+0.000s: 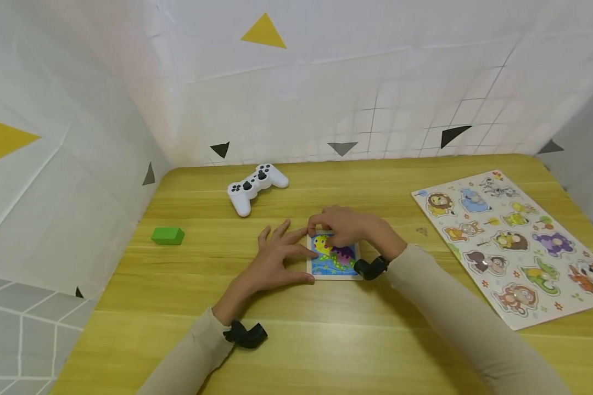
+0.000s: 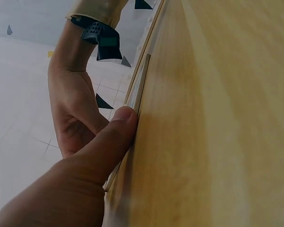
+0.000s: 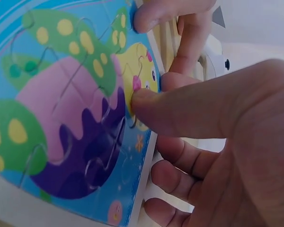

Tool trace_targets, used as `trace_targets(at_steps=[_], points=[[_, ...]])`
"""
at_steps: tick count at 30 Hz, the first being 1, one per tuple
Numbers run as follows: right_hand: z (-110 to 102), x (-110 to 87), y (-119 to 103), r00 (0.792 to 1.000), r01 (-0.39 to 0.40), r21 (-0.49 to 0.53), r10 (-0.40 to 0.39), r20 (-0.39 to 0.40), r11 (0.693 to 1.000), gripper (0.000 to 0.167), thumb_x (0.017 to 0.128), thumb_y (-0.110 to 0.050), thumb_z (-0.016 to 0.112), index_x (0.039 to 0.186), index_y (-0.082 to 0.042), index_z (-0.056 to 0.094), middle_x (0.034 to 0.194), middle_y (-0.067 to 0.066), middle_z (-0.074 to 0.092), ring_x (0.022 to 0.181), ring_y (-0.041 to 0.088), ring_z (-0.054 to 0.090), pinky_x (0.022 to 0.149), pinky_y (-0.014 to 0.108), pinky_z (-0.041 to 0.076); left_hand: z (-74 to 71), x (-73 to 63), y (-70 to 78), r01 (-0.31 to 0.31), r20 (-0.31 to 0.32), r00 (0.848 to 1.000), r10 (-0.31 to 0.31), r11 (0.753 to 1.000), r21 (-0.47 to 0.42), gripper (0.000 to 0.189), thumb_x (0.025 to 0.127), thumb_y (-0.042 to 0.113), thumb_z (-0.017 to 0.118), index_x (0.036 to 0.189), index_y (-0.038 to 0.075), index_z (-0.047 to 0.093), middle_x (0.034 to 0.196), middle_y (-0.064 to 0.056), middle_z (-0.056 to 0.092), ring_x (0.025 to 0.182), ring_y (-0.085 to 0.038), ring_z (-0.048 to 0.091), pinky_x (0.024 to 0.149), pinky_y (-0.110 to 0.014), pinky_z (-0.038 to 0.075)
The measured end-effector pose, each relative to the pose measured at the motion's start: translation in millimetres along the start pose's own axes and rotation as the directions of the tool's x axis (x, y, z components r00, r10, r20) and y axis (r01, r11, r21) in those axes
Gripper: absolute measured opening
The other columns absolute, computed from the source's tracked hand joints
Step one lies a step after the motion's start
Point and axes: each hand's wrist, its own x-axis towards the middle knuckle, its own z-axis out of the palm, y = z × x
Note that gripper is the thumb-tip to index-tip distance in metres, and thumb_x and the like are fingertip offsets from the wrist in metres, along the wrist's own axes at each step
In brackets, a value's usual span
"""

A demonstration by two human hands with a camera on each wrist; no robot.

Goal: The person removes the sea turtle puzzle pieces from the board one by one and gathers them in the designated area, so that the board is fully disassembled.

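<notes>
A small jigsaw puzzle (image 1: 343,270) with a white border lies flat on the table, showing a yellow-headed, green-spotted turtle with a purple shell. My left hand (image 1: 272,263) is spread at its left side, one fingertip over the picture and the thumb by the near corner. In the left wrist view that thumb (image 2: 120,125) touches the board's edge. My right hand (image 1: 348,225) reaches over the far edge with curled fingers. In the right wrist view its thumb (image 3: 156,109) presses on the turtle's yellow face, while the other fingers bend down past the border; their tips are partly hidden.
A white game controller (image 1: 257,186) lies at the back, left of the puzzle. Further left sits a green block (image 1: 168,236). A large animal peg board (image 1: 514,249) fills the right side of the table. Patterned white sheets (image 1: 301,109) hang behind it.
</notes>
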Motion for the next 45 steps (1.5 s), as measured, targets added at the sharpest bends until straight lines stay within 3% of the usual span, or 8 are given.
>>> trace_targets(at_steps=[12,23,31,36,41,45], points=[[-2.1,3.9,0.3,1.0,-0.019,0.021,0.019,0.022,1.0,0.031,0.086,-0.004,0.068,0.111,-0.02,0.064,0.102,0.008,0.06,0.091,0.022,0.048,0.081,0.038,0.039,0.8,0.6,-0.3,-0.016,-0.037,0.999,0.017,0.999,0.029,0.046,0.076,0.059,0.083,0.117,0.039,0.075,0.139,0.003,0.056,0.152,-0.04,0.027,0.116,-0.07,0.006],[-6.2,8.6,-1.5,0.997,-0.033,0.042,0.03,0.074,0.999,0.033,0.082,0.0,0.067,0.108,-0.02,0.062,0.1,0.008,0.057,0.09,0.021,0.045,0.078,0.036,0.036,1.2,0.5,-1.4,-0.025,-0.052,0.998,0.027,0.999,0.038,0.046,0.076,0.059,0.083,0.117,0.04,0.075,0.137,0.006,0.059,0.151,-0.039,0.029,0.116,-0.07,0.007],[-5.1,11.0,1.6,0.998,0.007,0.076,-0.012,0.069,0.997,0.034,0.079,0.004,0.065,0.105,-0.016,0.06,0.093,0.009,0.055,0.084,0.019,0.044,0.074,0.033,0.035,2.5,0.5,-2.4,-0.034,-0.062,0.997,0.036,0.999,0.035,0.046,0.075,0.058,0.084,0.116,0.039,0.076,0.136,0.006,0.059,0.15,-0.04,0.029,0.115,-0.07,0.007],[-2.7,9.8,5.4,0.995,0.091,0.095,-0.094,0.033,0.991,0.03,0.081,0.005,0.067,0.105,-0.011,0.06,0.092,0.009,0.054,0.085,0.019,0.044,0.078,0.033,0.037,2.7,0.7,-1.6,-0.037,-0.064,0.997,0.039,0.999,0.04,0.046,0.075,0.058,0.084,0.116,0.039,0.076,0.136,0.006,0.059,0.15,-0.04,0.03,0.115,-0.07,0.008],[0.9,7.3,8.6,0.983,0.182,0.169,-0.183,-0.01,0.969,0.026,0.083,0.01,0.064,0.105,-0.003,0.059,0.094,0.012,0.054,0.086,0.024,0.046,0.08,0.035,0.041,2.3,0.8,-0.8,-0.029,-0.061,0.998,0.033,0.998,0.052,0.046,0.075,0.058,0.085,0.115,0.039,0.076,0.135,0.006,0.059,0.149,-0.039,0.031,0.115,-0.07,0.009],[5.1,5.3,12.6,0.981,0.196,0.251,-0.192,-0.039,0.948,0.03,0.085,0.011,0.061,0.112,-0.001,0.058,0.101,0.014,0.057,0.09,0.027,0.049,0.083,0.038,0.044,2.3,0.7,-1.0,-0.024,-0.055,0.998,0.027,0.998,0.058,0.046,0.074,0.058,0.085,0.115,0.038,0.077,0.135,0.006,0.059,0.15,-0.038,0.031,0.116,-0.07,0.008]])
